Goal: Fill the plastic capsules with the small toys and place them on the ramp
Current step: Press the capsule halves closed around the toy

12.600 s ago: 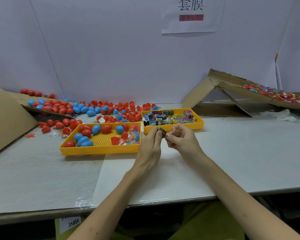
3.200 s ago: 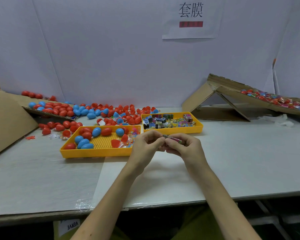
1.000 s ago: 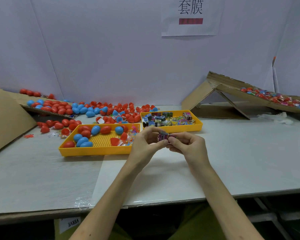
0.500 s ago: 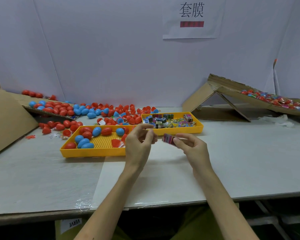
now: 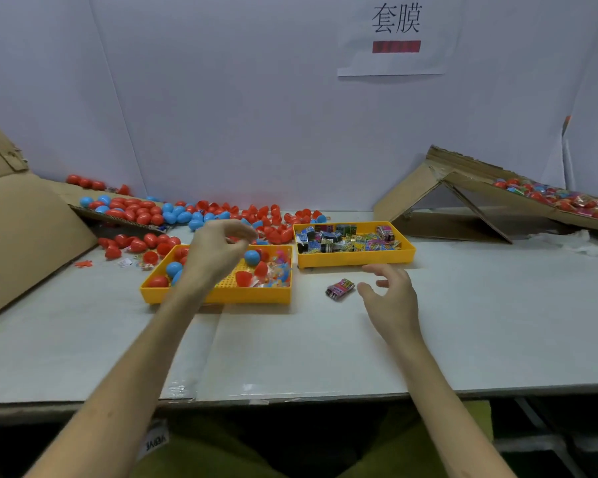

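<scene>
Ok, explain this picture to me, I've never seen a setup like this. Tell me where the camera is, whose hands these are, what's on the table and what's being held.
There is no machine here: a person works with bare hands, and the single camera sits on their head, looking forward and down. The left hand hovers over a yellow tray of red and blue capsules, fingers loosely curled, with nothing visible in them. The right hand is open just beside a small wrapped toy that lies on the white table; nothing is held. A second yellow tray holds more wrapped toys. Loose capsules are heaped behind, and a cardboard ramp on the right carries filled capsules.
</scene>
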